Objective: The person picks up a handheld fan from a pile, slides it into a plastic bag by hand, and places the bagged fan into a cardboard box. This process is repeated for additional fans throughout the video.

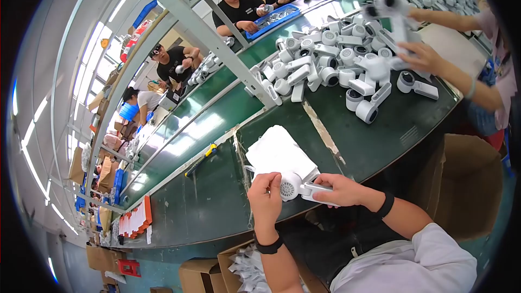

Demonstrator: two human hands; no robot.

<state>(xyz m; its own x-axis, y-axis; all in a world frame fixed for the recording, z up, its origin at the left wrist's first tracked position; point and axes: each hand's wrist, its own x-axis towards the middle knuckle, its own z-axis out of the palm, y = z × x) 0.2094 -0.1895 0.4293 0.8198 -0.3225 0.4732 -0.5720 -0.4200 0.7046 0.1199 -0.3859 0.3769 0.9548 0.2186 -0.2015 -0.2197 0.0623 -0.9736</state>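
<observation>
One white fan (290, 186) is at lower centre of the frame: the right hand (345, 190) grasps its handle; the left hand (264, 199) bends its fingers beside the round head, whether gripping, I cannot tell. If the right grip slackens, it could fall past the green table (206, 201).

A slim yellow-and-black hand tool (201, 160) lies left on the dark-green bench (184, 201); right, an open brown cardboard box (472, 184).

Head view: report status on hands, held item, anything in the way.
Right hand grips white, round-headed plastic device by its oblong body. Left hand curled beside device's grille, contact unclear. Flat white sheet-like material beyond, on dark green table.
</observation>
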